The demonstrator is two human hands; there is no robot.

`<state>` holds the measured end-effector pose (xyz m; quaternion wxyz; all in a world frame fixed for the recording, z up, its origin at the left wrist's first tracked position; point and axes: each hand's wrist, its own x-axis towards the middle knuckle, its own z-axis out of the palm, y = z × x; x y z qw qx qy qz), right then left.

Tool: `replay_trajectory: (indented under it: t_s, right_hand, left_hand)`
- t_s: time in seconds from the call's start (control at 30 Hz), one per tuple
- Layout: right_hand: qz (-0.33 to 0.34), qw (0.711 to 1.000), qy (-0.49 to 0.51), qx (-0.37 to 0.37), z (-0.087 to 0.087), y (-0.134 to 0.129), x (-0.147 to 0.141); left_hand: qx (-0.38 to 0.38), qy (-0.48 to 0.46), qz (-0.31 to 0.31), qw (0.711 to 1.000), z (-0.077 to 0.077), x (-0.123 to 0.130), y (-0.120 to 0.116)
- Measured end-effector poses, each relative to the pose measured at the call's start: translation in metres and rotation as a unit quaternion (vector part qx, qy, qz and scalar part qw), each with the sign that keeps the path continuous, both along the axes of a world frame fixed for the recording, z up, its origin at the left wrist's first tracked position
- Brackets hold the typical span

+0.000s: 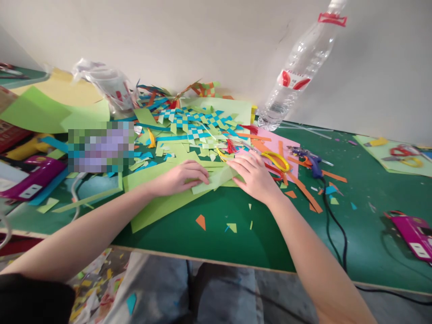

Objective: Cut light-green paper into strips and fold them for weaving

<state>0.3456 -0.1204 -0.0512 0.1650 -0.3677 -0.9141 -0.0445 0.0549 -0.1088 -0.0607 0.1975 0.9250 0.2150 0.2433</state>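
A folded strip of pale green paper (pixel 218 178) lies between my hands, over a larger green sheet (pixel 148 213). My left hand (pixel 182 177) is closed on the strip's left end, fingers curved over it and thumb below. At the right end, my right hand (pixel 254 175) grips the paper between thumb and fingers; its fingertips partly cover that end. Behind both hands is a heap of woven blue and green paper pieces (pixel 189 121). Yellow-handled scissors (pixel 275 161) lie just beyond my right hand, partly hidden by it.
A plastic bottle (pixel 293 76) stands against the wall, and a cup (pixel 113 90) at back left. A blue glue gun (pixel 315 166) with a black cord lies right. Purple devices (pixel 37 177) sit at both sides. Paper scraps (pixel 201 221) dot the green table (pixel 256 243).
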Motion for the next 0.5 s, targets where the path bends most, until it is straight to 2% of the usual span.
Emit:
replay_trajectory:
  t_s: [0.33, 0.5]
  right_hand:
    - [0.016, 0.996, 0.033, 0.085, -0.0026, 0.0007, -0.0034]
    - [0.011, 0.993, 0.053, 0.103, 0.0015, -0.0042, -0.0076]
  left_hand:
    - [-0.084, -0.058, 0.092, 0.991, 0.0049, 0.0002, -0.0054]
    - [-0.135, -0.114, 0.147, 0.973, 0.0038, -0.0031, -0.0057]
